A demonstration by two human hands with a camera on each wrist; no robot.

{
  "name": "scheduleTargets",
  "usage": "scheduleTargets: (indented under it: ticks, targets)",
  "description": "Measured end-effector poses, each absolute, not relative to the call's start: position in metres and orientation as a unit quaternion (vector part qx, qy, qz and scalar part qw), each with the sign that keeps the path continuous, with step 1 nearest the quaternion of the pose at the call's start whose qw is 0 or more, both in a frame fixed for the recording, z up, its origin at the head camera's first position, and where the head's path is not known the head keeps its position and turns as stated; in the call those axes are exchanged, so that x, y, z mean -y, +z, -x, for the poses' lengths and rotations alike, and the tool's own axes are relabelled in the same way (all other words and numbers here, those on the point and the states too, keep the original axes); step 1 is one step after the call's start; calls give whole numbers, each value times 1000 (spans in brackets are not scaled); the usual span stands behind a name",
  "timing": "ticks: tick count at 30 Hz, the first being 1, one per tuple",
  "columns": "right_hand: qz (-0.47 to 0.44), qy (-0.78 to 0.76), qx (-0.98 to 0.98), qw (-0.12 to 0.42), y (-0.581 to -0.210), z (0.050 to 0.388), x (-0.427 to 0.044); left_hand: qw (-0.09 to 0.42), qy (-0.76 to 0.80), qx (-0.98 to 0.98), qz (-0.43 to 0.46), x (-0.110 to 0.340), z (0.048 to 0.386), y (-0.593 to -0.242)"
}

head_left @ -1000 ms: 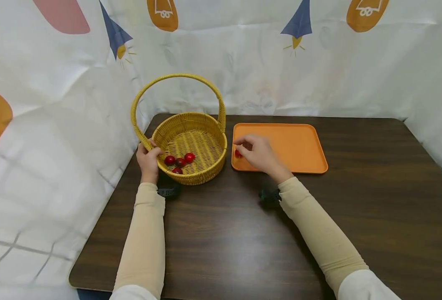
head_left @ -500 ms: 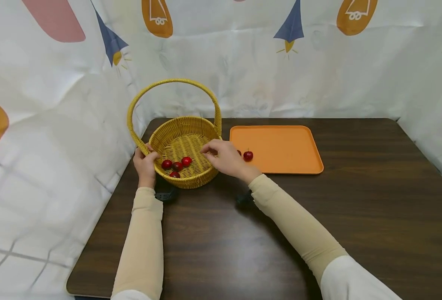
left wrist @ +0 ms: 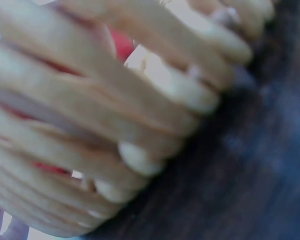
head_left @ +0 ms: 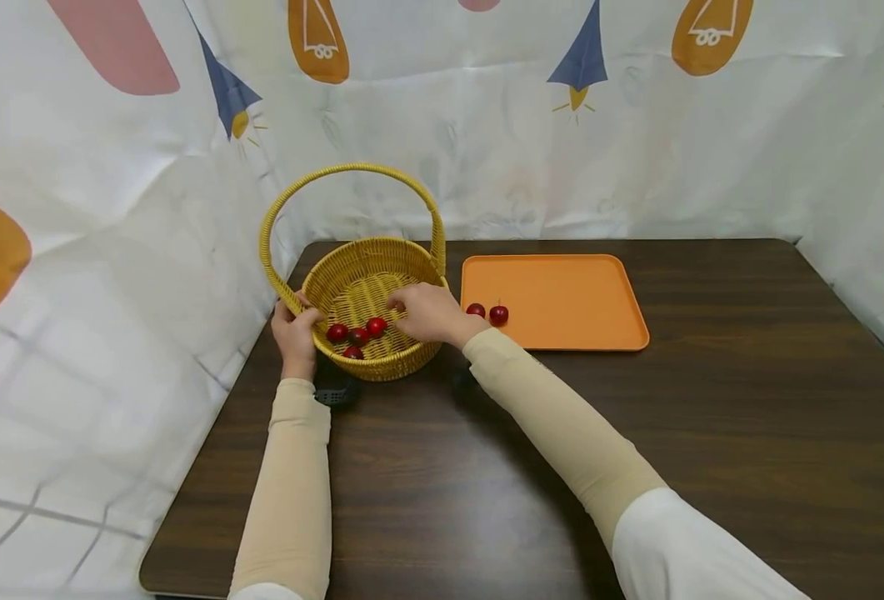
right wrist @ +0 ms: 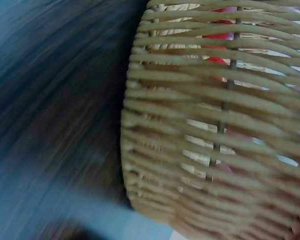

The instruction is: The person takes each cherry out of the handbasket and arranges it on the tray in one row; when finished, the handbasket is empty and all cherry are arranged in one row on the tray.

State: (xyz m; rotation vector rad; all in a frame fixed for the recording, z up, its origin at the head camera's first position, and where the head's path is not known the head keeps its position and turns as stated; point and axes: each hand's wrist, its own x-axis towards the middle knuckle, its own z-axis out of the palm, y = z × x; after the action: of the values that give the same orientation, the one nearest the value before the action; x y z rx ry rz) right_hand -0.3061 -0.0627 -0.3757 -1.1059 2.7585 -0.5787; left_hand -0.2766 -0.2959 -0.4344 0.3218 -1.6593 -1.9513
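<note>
My left hand (head_left: 296, 340) grips the yellow wicker basket (head_left: 392, 367) by its rim at the left foot of the tall handle. The basket is tipped a little toward me. Several dark red cherries (head_left: 359, 337) lie together at its near left side. Over the basket's right rim reaches my right hand (head_left: 430, 313), its fingers loosely bent inside, just right of the cherries. No cherry shows between its fingertips. Two more cherries (head_left: 498, 314) sit near the left edge of the orange tray (head_left: 569, 300). Both wrist views show mostly blurred wicker weave (right wrist: 190, 90), with red showing through the gaps.
A dark brown wooden table (head_left: 734, 375) carries the basket and tray, which stand side by side toward the back. A white patterned cloth (head_left: 486, 167) hangs behind the table and along its left side. Bare tabletop extends in front and to the right.
My right hand has moved left from the tray into the basket, uncovering two cherries on the tray. The left hand keeps its grip on the basket, and the cherries inside look the same.
</note>
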Motion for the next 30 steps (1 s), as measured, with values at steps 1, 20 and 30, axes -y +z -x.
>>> scheduleTargets:
  ticks: [1, 20, 30]
  targets:
    - [363, -184, -911, 64, -375, 307, 65, 276, -726, 618, -118, 296, 277, -434]
    - [423, -99, -891, 134, -382, 317, 84, 263, -733, 619, -107, 290, 279, -438]
    - [433, -124, -887, 106, -385, 320, 90, 289, -724, 614, -125, 294, 281, -437]
